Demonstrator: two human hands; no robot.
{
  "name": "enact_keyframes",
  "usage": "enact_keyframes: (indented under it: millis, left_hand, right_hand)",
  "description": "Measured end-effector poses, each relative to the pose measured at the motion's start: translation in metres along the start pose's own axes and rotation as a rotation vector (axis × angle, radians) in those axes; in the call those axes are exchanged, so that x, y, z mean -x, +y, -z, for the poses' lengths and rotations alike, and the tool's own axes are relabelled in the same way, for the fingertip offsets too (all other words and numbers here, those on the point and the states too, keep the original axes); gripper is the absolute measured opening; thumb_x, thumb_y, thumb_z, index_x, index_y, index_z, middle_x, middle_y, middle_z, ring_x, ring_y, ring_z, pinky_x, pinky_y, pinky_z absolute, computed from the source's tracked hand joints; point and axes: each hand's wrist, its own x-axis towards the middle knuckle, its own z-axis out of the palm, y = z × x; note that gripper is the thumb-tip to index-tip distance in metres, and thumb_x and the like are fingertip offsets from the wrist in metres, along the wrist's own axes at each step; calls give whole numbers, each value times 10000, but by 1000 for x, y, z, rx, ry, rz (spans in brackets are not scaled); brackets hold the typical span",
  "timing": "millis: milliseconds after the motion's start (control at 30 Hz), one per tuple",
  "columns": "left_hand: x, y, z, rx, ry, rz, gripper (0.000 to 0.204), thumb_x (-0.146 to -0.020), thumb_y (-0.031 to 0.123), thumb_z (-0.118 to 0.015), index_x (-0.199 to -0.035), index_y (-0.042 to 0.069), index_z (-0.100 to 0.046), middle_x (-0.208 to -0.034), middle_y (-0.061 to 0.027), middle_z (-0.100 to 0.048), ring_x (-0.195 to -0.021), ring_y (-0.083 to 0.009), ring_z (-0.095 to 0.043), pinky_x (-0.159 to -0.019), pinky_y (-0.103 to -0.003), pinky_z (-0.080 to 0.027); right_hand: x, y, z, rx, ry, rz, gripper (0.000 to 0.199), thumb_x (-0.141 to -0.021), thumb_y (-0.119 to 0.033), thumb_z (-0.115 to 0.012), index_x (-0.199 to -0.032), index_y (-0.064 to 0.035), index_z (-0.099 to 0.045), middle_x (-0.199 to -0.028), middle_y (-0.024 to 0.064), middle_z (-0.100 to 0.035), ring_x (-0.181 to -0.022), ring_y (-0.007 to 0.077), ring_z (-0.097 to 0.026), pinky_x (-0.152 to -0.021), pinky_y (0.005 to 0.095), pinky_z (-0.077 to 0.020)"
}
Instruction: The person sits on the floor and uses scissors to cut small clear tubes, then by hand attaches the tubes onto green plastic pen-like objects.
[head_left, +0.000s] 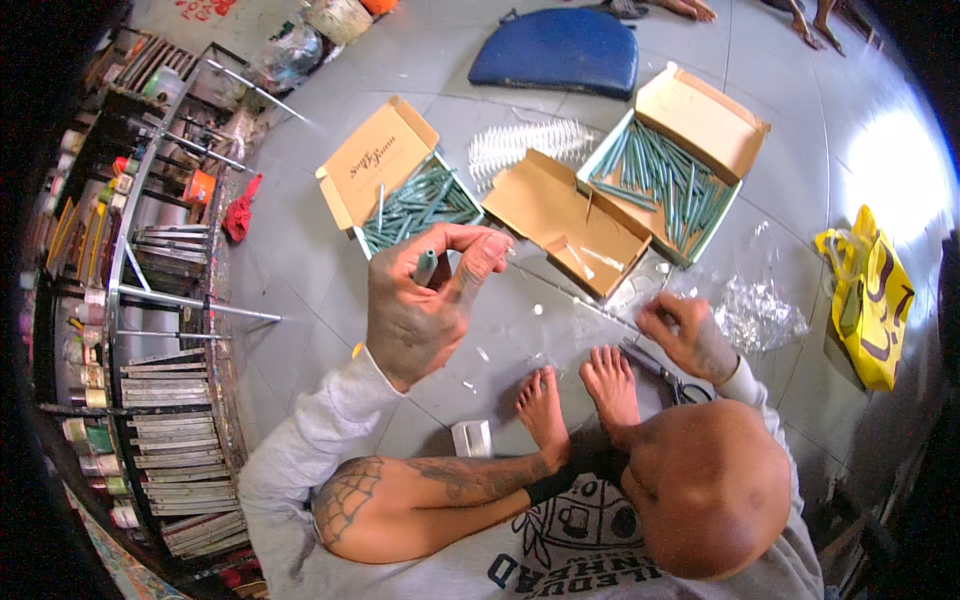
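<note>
Jars (100, 465) and stacked frames (180, 460) show a workshop.

Broad grey tiles pave the floor (310, 268) of a cluttered room, thin joint lines running between them. Strong light throws a white glare (897, 175) across the tiles between 2 and 3 o'clock. At 9 o'clock, a packed shelf unit with a silver metal rail (200, 304) lines the room's edge, jars (92, 380) and stacked flat slabs (180, 450) filling it toward 8. A blue padded seat (555, 50) lies just past 12.
</note>
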Motion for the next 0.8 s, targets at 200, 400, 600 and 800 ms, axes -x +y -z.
enact_keyframes:
  millis: [200,400,600,800]
  left_hand:
    - [3,6,-7,80,215,-143,205,-981,203,-664,-949,1,-672,-813,-16,-668,-754,-60,-592,-693,-217,-473]
    - [5,3,6,-141,321,-353,136,-941,148,-691,-896,22,-674,-776,-31,-658,-536,-81,-472,-490,-246,-369]
    - [1,5,3,-235,254,-407,117,-948,115,-663,-890,28,-610,-764,-29,-607,-521,-74,-453,-481,-233,-355]
    - [-1,2,8,-117,210,-292,165,-986,154,-608,-901,15,-580,-819,-35,-594,-672,-71,-499,-606,-238,-411]
  right_hand:
    - [-86,-167,19,-360,20,485,249,-995,-256,-581,-1055,-14,-568,-890,159,-622,-794,260,-604,-694,383,-485]
    - [-106,-180,-10,-337,230,770,141,-979,-152,-587,-958,-15,-565,-708,176,-579,-637,368,-629,-570,417,-478]
    - [-108,-179,-26,-394,273,654,167,-1009,-170,-547,-930,-23,-556,-559,142,-495,-519,293,-578,-494,384,-450]
    - [-93,-161,-17,-946,16,486,200,-1042,-164,-492,-1097,3,-588,-939,99,-653,-622,107,-568,-593,270,-492]
